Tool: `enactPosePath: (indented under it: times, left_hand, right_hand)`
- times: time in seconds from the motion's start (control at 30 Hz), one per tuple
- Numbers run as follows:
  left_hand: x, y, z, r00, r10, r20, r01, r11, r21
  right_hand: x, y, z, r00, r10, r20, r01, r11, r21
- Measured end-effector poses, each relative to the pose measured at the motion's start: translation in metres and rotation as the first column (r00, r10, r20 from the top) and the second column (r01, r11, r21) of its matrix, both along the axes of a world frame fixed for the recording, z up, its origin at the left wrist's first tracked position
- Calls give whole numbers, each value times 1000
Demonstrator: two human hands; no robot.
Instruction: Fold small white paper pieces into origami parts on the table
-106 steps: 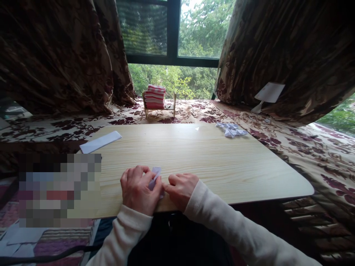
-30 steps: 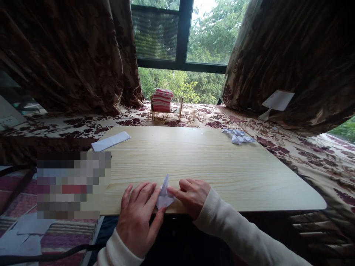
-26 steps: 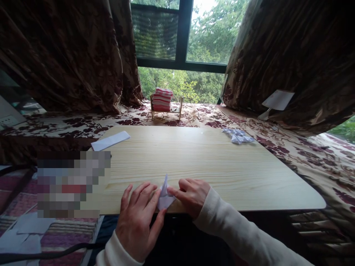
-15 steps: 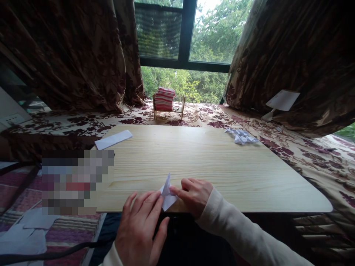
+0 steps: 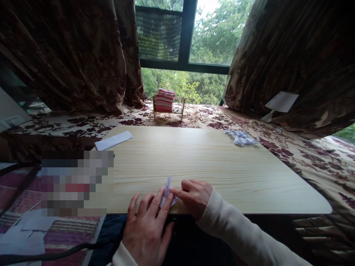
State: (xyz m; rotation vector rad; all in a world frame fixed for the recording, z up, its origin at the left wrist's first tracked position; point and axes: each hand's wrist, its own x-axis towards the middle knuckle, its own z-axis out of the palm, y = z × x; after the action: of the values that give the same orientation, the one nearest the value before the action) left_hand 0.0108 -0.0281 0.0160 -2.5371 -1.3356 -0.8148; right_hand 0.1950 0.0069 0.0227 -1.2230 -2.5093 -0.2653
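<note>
A small piece of folded white paper (image 5: 168, 181) lies near the front edge of the table, one pointed flap standing up. My left hand (image 5: 149, 221) rests over its left and near side, palm down, with the fingers stretched and apart; the index and middle fingertips press on it. From the right, my right hand (image 5: 195, 195) touches the flap's base with the index finger. Its other fingers are curled in, and the thumb is hidden underneath. Part of the paper is covered by the left fingers.
The pale wooden table (image 5: 210, 159) bears a flat folded white strip (image 5: 113, 140) at the far left and a cluster of folded papers (image 5: 241, 137) at the far right. Behind it stand a small rack of striped cloths (image 5: 164, 100) and a white lamp (image 5: 282, 102).
My left hand has slid right and forward, bringing its fingertips onto the folded paper and against the flap. The right hand has stayed nearly in place.
</note>
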Motion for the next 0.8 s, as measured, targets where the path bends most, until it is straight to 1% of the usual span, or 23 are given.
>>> enactPosePath:
  times: [0.17, 0.23, 0.33, 0.43, 0.53, 0.63, 0.7, 0.8]
  left_hand:
    - [3, 2, -2, 1000, 13, 13, -13, 1000, 3]
    - [4, 2, -4, 1000, 12, 21, -13, 1000, 20]
    - [5, 2, -5, 1000, 1, 20, -2, 1000, 27]
    - [6, 3, -5, 1000, -6, 16, 6, 1000, 7]
    - [7, 4, -6, 1000, 0, 11, 0, 1000, -5]
    - [9, 5, -6, 1000, 14, 6, -14, 1000, 3]
    - [10, 6, -6, 1000, 20, 5, -20, 1000, 9]
    - [10, 8, -6, 1000, 16, 15, -17, 1000, 8]
  right_hand:
    - [2, 0, 5, 1000, -9, -22, 7, 997, -78]
    - [2, 1, 8, 1000, -3, -15, 1, 994, -109]
    - [2, 4, 10, 1000, -26, 1, 26, 988, -149]
    - [1, 7, 7, 999, -44, 19, 46, 990, -131]
    - [2, 8, 4, 999, -30, 31, 33, 994, -109]
    - [4, 6, 6, 1000, -25, 20, 27, 993, -118]
    - [4, 3, 11, 1000, -21, -22, 18, 990, -142]
    - [2, -3, 21, 986, -19, -168, -4, 990, -139]
